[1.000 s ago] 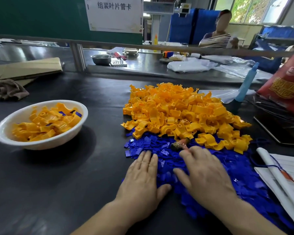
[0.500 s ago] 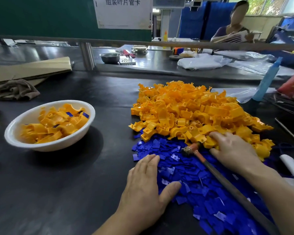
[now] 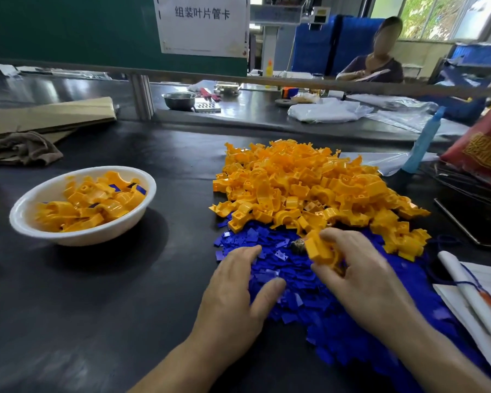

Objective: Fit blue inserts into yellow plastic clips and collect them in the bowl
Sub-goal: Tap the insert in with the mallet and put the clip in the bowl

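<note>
Gripping one yellow plastic clip in my right hand, left hand lying flat on the loose blue plastic inserts, I reckon the round white bowl at centre left is only part-filled, with most of the work left.

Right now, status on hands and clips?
Left hand resting on blue inserts. Right hand holding one yellow clip. Bowl part full, way there open.

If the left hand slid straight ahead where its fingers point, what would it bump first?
The left hand lies on the blue inserts, so more of those first; then probably the near edge of the yellow clip pile.
</note>
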Demonstrator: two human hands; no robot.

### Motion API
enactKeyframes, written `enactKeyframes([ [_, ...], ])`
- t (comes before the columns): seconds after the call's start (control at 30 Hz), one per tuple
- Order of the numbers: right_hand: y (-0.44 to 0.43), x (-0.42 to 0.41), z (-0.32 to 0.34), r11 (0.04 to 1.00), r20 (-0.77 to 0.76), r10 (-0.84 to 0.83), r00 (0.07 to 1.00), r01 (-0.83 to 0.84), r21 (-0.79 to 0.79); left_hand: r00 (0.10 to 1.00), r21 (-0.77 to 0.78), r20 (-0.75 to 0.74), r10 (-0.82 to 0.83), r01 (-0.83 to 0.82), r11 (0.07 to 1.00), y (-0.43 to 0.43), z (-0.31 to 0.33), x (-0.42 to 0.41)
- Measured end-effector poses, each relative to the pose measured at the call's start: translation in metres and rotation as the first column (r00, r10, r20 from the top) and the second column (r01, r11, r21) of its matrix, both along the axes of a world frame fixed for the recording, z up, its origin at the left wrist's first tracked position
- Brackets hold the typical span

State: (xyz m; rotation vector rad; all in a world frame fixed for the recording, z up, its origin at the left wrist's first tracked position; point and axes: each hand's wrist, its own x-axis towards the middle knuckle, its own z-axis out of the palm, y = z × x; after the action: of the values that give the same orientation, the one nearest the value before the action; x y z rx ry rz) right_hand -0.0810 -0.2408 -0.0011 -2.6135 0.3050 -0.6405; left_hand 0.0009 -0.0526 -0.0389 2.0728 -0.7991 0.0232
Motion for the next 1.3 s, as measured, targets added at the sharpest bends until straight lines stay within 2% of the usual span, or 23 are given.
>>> enactKeyframes([
  [0.07,0.011,-0.002,-0.005,0.999,0.003,0.025,1.0,-0.024,-0.035,0.957,-0.201,-0.286,-0.051,-0.008,0.98,-0.006,0.01,-0.003],
  [0.13,0.02,-0.002,-0.008,0.996,0.001,0.047,0.999,-0.047,-0.082,0.833,-0.319,-0.535,-0.142,-0.043,0.947,-0.013,0.013,-0.005],
  [0.2,0.028,-0.002,-0.01,0.992,-0.017,0.078,0.997,-0.079,-0.097,0.755,-0.369,-0.627,-0.192,-0.07,0.927,-0.017,0.014,-0.006],
  [0.3,0.032,-0.005,-0.015,0.994,-0.01,0.092,0.996,-0.092,-0.063,0.746,-0.399,-0.628,-0.222,-0.064,0.915,-0.016,0.01,-0.006],
  [0.4,0.034,-0.009,-0.017,0.995,-0.013,0.076,0.997,-0.076,-0.065,0.726,-0.366,-0.64,-0.25,-0.003,0.93,-0.014,0.008,-0.007],
  [0.47,0.037,-0.011,-0.018,0.991,-0.008,0.052,0.999,-0.052,-0.126,0.738,-0.339,-0.637,-0.222,-0.01,0.941,-0.016,0.009,-0.01],
  [0.53,0.039,-0.013,-0.018,0.992,0.011,0.054,0.999,-0.052,-0.116,0.753,-0.332,-0.635,-0.171,-0.066,0.941,-0.018,0.01,-0.011],
  [0.63,0.037,-0.011,-0.018,0.992,0.061,0.085,0.994,-0.09,0.09,0.773,-0.329,-0.629,-0.084,-0.166,0.929,-0.015,0.015,-0.01],
  [0.73,0.03,-0.005,-0.017,0.938,0.113,-0.002,0.994,-0.037,0.345,0.838,-0.288,-0.545,0.005,-0.192,0.938,-0.009,0.019,-0.011],
  [0.77,0.027,-0.002,-0.016,0.924,0.122,-0.035,0.992,-0.015,0.383,0.857,-0.277,-0.514,0.031,-0.2,0.94,-0.005,0.019,-0.011],
  [0.8,0.024,0.001,-0.016,0.935,0.132,-0.052,0.99,0.002,0.355,0.868,-0.278,-0.493,0.055,-0.217,0.936,0.001,0.018,-0.01],
  [0.9,0.015,0.011,-0.015,0.996,0.086,-0.058,0.995,0.051,0.077,0.856,-0.351,-0.512,0.075,-0.288,0.891,0.026,0.014,-0.006],
  [1.03,0.013,0.008,-0.014,0.976,-0.106,-0.122,0.987,0.1,-0.194,0.735,-0.472,-0.677,0.038,-0.473,0.744,0.058,0.005,0.004],
  [1.2,0.046,-0.034,-0.01,0.968,-0.072,-0.039,0.997,0.02,-0.252,0.694,-0.449,-0.717,0.062,-0.528,0.721,0.089,-0.01,0.002],
  [1.3,0.058,-0.06,-0.015,0.962,-0.03,-0.067,0.997,0.057,-0.268,0.721,-0.417,-0.688,0.081,-0.484,0.769,0.095,-0.008,-0.008],
])
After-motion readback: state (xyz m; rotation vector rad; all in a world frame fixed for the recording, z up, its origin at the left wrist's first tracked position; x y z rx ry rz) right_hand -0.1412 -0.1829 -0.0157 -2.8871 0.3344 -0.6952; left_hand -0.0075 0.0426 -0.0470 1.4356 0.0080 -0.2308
